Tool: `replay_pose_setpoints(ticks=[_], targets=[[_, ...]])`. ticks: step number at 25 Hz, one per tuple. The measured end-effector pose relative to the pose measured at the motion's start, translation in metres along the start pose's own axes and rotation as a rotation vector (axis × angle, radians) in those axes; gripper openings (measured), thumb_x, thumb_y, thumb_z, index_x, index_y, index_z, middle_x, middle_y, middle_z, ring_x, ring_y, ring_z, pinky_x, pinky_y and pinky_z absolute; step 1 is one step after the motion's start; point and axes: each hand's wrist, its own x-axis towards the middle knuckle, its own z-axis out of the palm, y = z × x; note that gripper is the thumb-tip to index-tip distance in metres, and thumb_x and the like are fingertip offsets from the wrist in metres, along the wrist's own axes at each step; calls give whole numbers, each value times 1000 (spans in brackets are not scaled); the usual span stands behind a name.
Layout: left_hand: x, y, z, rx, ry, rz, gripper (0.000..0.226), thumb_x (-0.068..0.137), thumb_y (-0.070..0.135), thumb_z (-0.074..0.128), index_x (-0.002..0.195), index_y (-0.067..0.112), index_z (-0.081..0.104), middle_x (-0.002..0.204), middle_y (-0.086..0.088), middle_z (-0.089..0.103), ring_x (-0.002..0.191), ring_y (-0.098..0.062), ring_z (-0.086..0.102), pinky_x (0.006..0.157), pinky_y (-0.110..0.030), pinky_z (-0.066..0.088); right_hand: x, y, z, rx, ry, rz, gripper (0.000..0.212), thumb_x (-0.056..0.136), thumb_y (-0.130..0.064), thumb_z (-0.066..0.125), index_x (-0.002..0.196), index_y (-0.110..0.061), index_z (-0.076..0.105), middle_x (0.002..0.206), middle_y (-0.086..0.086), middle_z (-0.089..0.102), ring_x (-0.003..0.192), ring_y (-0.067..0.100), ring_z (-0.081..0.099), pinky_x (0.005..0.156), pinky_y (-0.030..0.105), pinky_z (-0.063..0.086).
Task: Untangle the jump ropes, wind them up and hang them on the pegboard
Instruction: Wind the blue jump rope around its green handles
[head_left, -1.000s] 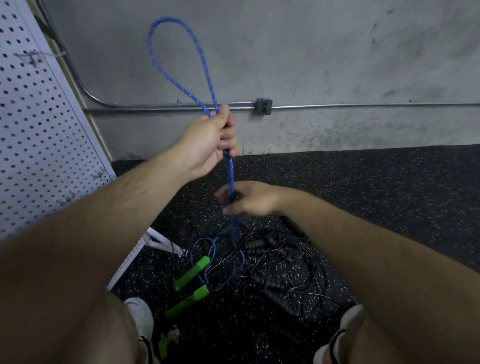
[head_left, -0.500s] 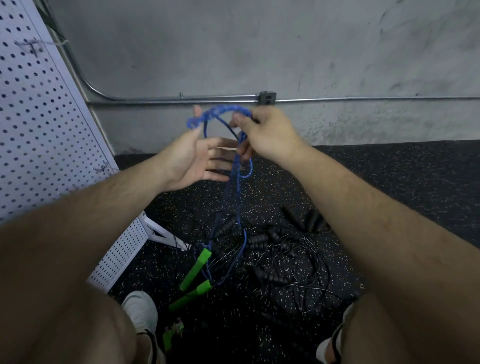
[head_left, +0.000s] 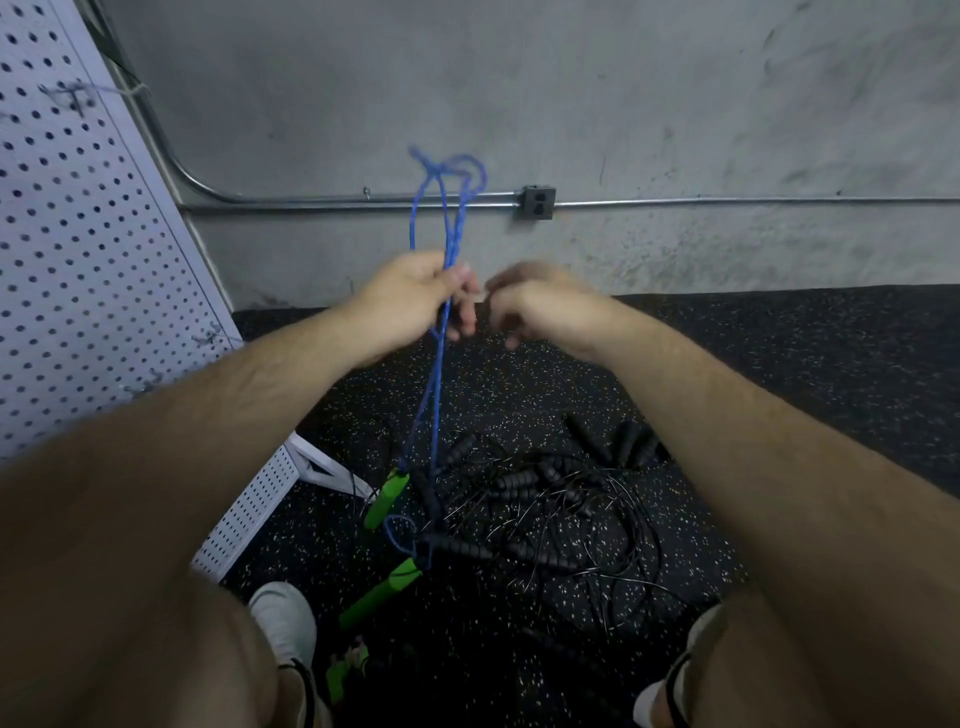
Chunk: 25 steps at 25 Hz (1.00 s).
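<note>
Head view shows your left hand (head_left: 410, 299) gripping the blue rope (head_left: 441, 223), its fingers (head_left: 462, 280) curled round several strands bunched together. The rope's long axis runs close to upright. Above the fist the strands rise and fold over in a blurred clump in front of the wall (head_left: 675, 104). Below it they drop to the green handles (head_left: 387, 499) on the floor (head_left: 779, 364), right beside the tangle of black ropes (head_left: 519, 478). Your right hand (head_left: 545, 306) hovers just beside the left, on its right and level with it. It is blurred and its fingers look loosely curled, but you cannot tell whether they pinch a strand. For winding, the right hand is probably your free one: the hanging length lies straight down from the left fist, so reach along that line. The pegboard (head_left: 78, 260) stands to your left, nearer the left arm.
</note>
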Motion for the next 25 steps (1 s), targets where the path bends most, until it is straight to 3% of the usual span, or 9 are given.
replay_pose_setpoints(ticks=[2,4,6,8,11,15,19,22,25], targets=[[3,18,-5,-155,94,65,29,110,16,37,90,10,57,60,1,63,58,-13,65,55,-24,51,-9,13,15,-237,-258,24,51,87,-15,74,134,-13,54,117,5,67,90,22,71,78,34,61],[5,31,-9,-294,114,96,27,110,18,37,94,9,56,61,2,64,61,-15,66,55,-24,49,-14,21,37,-277,-381,-2,61,88,-28,77,140,-26,48,125,0,61,98,19,69,79,32,61],[6,37,-11,-374,112,112,26,110,18,36,95,9,55,61,3,63,62,-15,66,55,-24,47,-10,26,58,-224,-300,-27,62,85,-34,80,136,-22,48,117,6,64,95,21,69,77,39,62],[8,39,-12,-397,112,141,26,110,19,36,95,10,55,61,4,62,62,-15,64,53,-23,44,2,26,69,-278,-61,-16,60,80,-44,83,119,-10,53,99,10,68,77,20,66,64,43,58],[9,40,-15,-445,119,160,26,111,20,37,95,10,54,59,5,56,55,-12,54,50,-22,36,13,23,62,-228,216,10,67,73,-56,83,110,-10,51,89,3,64,68,18,61,54,30,45],[7,35,-20,-420,94,145,27,110,23,38,97,10,57,62,4,58,58,-13,56,54,-24,37,5,24,53,-292,-77,-116,25,96,-45,65,87,-21,66,66,-4,60,49,11,54,54,26,46],[8,21,-22,-113,118,32,38,109,42,35,104,20,66,95,4,77,95,-12,71,79,-33,46,5,14,45,-270,9,-180,33,100,-42,59,75,-23,69,60,-8,63,53,9,58,59,24,48],[-2,0,-20,2,-131,-136,29,109,19,37,107,13,65,87,6,76,86,-7,71,96,-40,47,7,-3,30,-83,152,-221,31,101,-39,58,79,-20,70,60,-7,63,52,9,57,58,26,48],[-10,-22,-17,304,-481,-220,33,101,1,45,126,15,62,112,3,76,111,-9,68,102,-41,50,6,-11,19,-1,274,-249,34,102,-41,56,82,-18,71,60,-10,61,49,-3,54,59,20,48]])
